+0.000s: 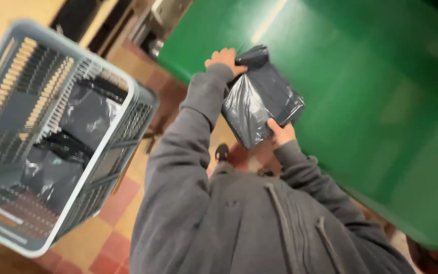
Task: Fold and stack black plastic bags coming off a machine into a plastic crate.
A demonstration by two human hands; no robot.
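Where the frame begins at the left, a grey plastic crate (51, 132) with slatted walls stands on a floor of red and tan tiles (110, 243). Dark grey plastic parcels (84, 114) lie inside it, some against the far wall, some lower down; count unclear. Crate well apart from the green table.

Centre: person in a grey hooded jacket (229, 218), seen from above, both sleeves reaching toward the near-left corner of the green table (381, 101).

Left hand (225, 59): fingers curled over the far top corner of a dark grey plastic parcel (259, 99), closed on its bunched edge. Thumb hidden beneath; grip looks firm, though the underside cannot be seen.

Parcel: flat, roughly rectangular, glossy wrinkled film, tilted. It sits over the table's near-left edge, upper part above the green surface, lower corner hanging out over the floor. Whether it rests on the table or is lifted just clear of it, cannot tell.

Right hand (281, 133): at the parcel's lower right edge, thumb pressed flat on the top face, remaining fingers tucked under and out of view. Pinching hold, hand mostly closed.

Right of the hands: table surface runs to the frame edge, a pale reflected streak (269, 20) near its far side. Image slightly motion-blurred throughout.
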